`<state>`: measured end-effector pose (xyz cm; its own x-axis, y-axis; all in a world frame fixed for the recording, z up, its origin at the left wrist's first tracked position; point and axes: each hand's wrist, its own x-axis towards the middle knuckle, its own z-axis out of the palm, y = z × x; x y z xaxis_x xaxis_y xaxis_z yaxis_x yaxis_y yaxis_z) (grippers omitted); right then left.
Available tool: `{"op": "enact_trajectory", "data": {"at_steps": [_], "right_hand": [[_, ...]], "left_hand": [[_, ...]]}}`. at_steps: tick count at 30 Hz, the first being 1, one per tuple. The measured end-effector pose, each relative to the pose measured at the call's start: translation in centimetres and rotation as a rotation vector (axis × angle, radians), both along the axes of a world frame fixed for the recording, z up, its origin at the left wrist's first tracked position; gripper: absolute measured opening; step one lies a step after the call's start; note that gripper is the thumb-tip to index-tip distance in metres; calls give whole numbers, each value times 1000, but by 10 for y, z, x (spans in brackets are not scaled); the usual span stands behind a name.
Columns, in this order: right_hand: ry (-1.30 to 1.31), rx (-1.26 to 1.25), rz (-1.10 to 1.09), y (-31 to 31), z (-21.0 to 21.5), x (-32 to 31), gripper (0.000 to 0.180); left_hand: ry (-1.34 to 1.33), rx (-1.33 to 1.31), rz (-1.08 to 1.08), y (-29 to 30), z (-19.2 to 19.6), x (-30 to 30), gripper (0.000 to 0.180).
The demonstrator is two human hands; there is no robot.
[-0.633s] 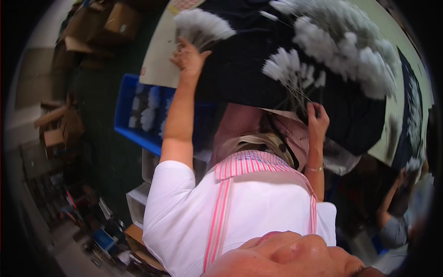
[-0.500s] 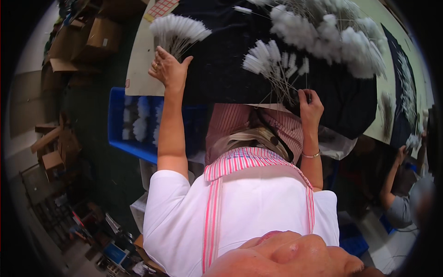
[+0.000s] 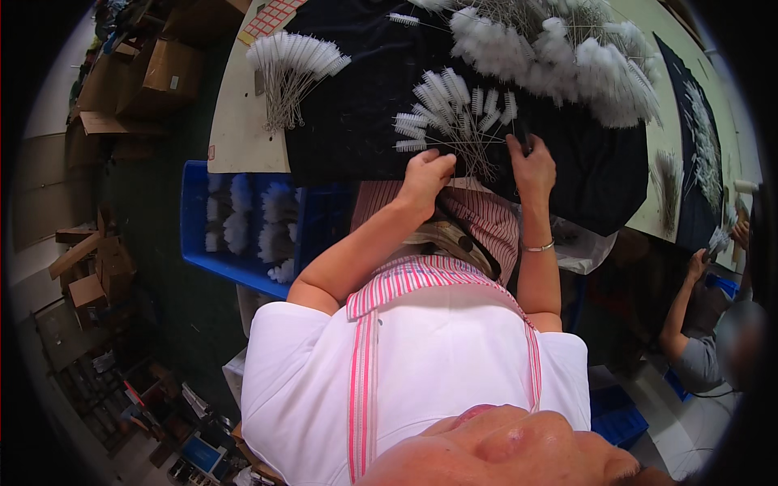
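Note:
A loose pile of white-bristled wire brushes [image 3: 446,97] lies on the dark cloth [image 3: 348,121] in front of me, bristle ends fanned away and wire stems toward me. My left hand [image 3: 428,180] is at the pile's near left side, thumb and fingers pinched together beside the stems; what they grip, if anything, is hidden. At the stems' right side is my right hand [image 3: 535,168], its fingers curled with a small dark thing showing between them that I cannot make out. A neat fan of similar brushes [image 3: 296,61] lies at the left, untouched.
A large heap of fluffy white brushes [image 3: 559,57] covers the far right of the table. Below the table's left edge stands a blue crate [image 3: 243,267] holding more brushes. Cardboard boxes [image 3: 162,77] are stacked at far left. A co-worker's hand [image 3: 697,263] is at the right.
My left hand has left the fan of brushes and come right to the loose pile, its fingers closing. Several brushes now point left there. My right hand stays near the stems.

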<state>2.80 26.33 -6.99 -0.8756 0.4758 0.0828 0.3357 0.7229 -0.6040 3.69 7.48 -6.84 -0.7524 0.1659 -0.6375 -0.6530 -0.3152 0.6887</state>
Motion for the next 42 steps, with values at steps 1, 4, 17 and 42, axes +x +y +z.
{"op": "enact_trajectory", "data": {"at_steps": [1, 4, 17, 42], "right_hand": [[-147, -145, 48, 2, 1, -3, 43], [-164, -240, 202, -7, -2, -8, 45], [-105, -571, 581, -25, 26, -1, 34], [152, -1588, 94, -69, 14, -14, 24]], "left_hand": [[13, 24, -39, -1, 1, -7, 49], [-4, -48, -91, 4, 9, -24, 38], [-333, 173, -285, -4, 7, -56, 30], [549, -51, -35, 32, 7, -30, 16]]}}
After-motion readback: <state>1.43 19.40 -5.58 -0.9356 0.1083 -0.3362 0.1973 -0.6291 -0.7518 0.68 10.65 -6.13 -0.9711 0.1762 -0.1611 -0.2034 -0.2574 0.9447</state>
